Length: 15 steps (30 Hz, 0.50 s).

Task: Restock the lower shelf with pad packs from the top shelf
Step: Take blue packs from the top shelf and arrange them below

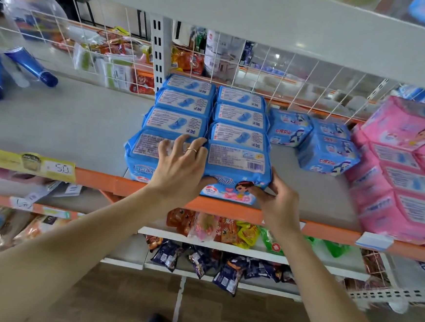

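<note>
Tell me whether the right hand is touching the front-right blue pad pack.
Touching. Head view: right hand pinches the front-right blue pad pack at its corner.
</note>
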Each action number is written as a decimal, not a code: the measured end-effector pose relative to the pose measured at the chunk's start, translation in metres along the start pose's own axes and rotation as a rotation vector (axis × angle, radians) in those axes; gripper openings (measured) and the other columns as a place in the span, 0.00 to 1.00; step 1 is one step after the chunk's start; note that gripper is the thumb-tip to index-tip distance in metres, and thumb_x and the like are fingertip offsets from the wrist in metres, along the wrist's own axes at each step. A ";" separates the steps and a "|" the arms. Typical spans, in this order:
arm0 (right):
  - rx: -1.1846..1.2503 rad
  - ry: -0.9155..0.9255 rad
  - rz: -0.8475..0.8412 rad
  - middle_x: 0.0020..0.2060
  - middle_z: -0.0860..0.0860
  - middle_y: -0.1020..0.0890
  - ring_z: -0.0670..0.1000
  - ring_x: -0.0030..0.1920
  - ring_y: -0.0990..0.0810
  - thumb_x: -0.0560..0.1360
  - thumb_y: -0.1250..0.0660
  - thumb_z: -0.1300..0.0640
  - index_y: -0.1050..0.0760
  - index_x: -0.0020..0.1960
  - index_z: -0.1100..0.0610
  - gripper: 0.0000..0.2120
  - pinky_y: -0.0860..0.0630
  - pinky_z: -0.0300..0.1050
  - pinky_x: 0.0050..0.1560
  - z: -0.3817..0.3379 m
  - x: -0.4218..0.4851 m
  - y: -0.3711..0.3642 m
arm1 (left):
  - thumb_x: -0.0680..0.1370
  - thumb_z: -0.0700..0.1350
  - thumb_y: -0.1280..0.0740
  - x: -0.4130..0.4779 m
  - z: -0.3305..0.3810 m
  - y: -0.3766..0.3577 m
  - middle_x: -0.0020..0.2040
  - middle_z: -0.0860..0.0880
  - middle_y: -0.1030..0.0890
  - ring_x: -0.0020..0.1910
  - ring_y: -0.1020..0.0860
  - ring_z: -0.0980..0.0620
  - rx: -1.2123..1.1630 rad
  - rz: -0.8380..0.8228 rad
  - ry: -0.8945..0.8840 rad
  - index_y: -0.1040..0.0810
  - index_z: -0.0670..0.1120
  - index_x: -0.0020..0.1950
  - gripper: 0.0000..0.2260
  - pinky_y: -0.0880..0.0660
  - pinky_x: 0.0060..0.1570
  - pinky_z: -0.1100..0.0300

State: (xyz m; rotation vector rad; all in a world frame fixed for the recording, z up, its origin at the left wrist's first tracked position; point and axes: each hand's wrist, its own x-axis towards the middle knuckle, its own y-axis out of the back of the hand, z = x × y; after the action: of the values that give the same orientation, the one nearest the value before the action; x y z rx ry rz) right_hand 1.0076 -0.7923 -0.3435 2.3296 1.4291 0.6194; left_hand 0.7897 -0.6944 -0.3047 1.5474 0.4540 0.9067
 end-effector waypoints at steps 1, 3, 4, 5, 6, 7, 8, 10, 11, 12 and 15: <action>0.008 -0.009 0.003 0.51 0.42 0.16 0.33 0.51 0.20 0.76 0.28 0.59 0.26 0.69 0.53 0.23 0.26 0.25 0.43 -0.001 0.000 0.000 | 0.74 0.64 0.31 0.001 0.000 0.001 0.71 0.42 0.26 0.70 0.30 0.35 -0.001 -0.016 0.010 0.24 0.37 0.60 0.31 0.32 0.60 0.34; 0.015 -0.023 0.004 0.51 0.43 0.16 0.31 0.50 0.20 0.75 0.27 0.60 0.26 0.69 0.53 0.23 0.27 0.23 0.42 -0.002 0.000 0.000 | 0.75 0.65 0.33 0.002 0.002 0.002 0.73 0.43 0.29 0.72 0.34 0.36 -0.002 -0.055 0.027 0.26 0.39 0.63 0.32 0.34 0.62 0.35; 0.017 -0.026 0.001 0.51 0.43 0.16 0.31 0.50 0.20 0.75 0.27 0.61 0.26 0.69 0.53 0.23 0.27 0.23 0.42 -0.002 0.000 0.001 | 0.75 0.66 0.34 0.003 0.003 0.003 0.74 0.44 0.31 0.73 0.35 0.37 -0.006 -0.068 0.035 0.27 0.39 0.64 0.32 0.35 0.64 0.35; 0.017 -0.025 -0.003 0.51 0.44 0.16 0.31 0.50 0.20 0.75 0.27 0.61 0.25 0.69 0.54 0.22 0.27 0.23 0.42 -0.003 0.000 0.001 | 0.75 0.66 0.34 0.005 0.003 0.004 0.75 0.45 0.32 0.74 0.36 0.38 -0.015 -0.075 0.042 0.28 0.40 0.65 0.32 0.36 0.65 0.36; 0.016 -0.024 -0.006 0.52 0.44 0.16 0.31 0.50 0.20 0.75 0.27 0.61 0.25 0.69 0.54 0.22 0.27 0.23 0.42 -0.003 0.001 0.002 | 0.75 0.67 0.34 0.006 0.003 0.005 0.75 0.45 0.32 0.74 0.37 0.39 -0.028 -0.079 0.046 0.28 0.41 0.65 0.32 0.36 0.65 0.36; 0.017 -0.023 -0.007 0.51 0.44 0.16 0.31 0.49 0.20 0.75 0.27 0.61 0.25 0.69 0.54 0.22 0.27 0.23 0.41 -0.004 0.001 0.002 | 0.75 0.67 0.34 0.007 0.003 0.006 0.76 0.46 0.33 0.74 0.37 0.39 -0.042 -0.085 0.049 0.29 0.41 0.66 0.33 0.36 0.66 0.36; 0.021 -0.024 -0.008 0.51 0.43 0.16 0.31 0.49 0.20 0.76 0.28 0.61 0.25 0.69 0.54 0.22 0.26 0.24 0.41 -0.005 0.001 0.002 | 0.74 0.68 0.34 0.008 0.003 0.007 0.76 0.46 0.34 0.75 0.38 0.39 -0.053 -0.094 0.051 0.29 0.41 0.66 0.34 0.36 0.66 0.36; 0.024 -0.016 -0.010 0.51 0.41 0.16 0.32 0.50 0.20 0.76 0.28 0.61 0.25 0.69 0.53 0.22 0.26 0.24 0.44 -0.005 0.001 0.002 | 0.71 0.71 0.33 0.010 0.004 0.008 0.77 0.46 0.35 0.75 0.38 0.39 -0.047 -0.130 0.052 0.31 0.41 0.67 0.39 0.36 0.67 0.35; 0.017 -0.009 -0.010 0.51 0.41 0.16 0.32 0.51 0.20 0.76 0.28 0.61 0.25 0.69 0.53 0.22 0.26 0.24 0.45 -0.006 0.001 0.002 | 0.70 0.72 0.33 0.011 0.006 0.007 0.77 0.46 0.36 0.75 0.39 0.38 -0.026 -0.151 0.051 0.32 0.41 0.68 0.40 0.37 0.67 0.34; 0.010 -0.004 -0.010 0.52 0.42 0.16 0.32 0.51 0.20 0.76 0.28 0.61 0.25 0.69 0.53 0.22 0.26 0.25 0.46 -0.006 0.002 0.002 | 0.70 0.71 0.33 0.011 0.008 0.005 0.77 0.45 0.37 0.75 0.39 0.38 -0.002 -0.164 0.050 0.34 0.41 0.68 0.41 0.37 0.66 0.33; 0.013 -0.004 -0.014 0.52 0.43 0.15 0.35 0.52 0.19 0.76 0.28 0.60 0.26 0.70 0.54 0.23 0.23 0.28 0.49 -0.008 0.003 0.003 | 0.71 0.69 0.31 0.013 0.012 0.001 0.77 0.44 0.38 0.74 0.40 0.35 0.025 -0.164 0.065 0.37 0.41 0.69 0.41 0.38 0.66 0.29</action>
State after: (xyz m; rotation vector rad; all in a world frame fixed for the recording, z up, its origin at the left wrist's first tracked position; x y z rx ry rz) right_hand 1.0071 -0.7906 -0.3347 2.3272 1.4513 0.6032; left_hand 0.8068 -0.6929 -0.2998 1.4831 0.6316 0.8286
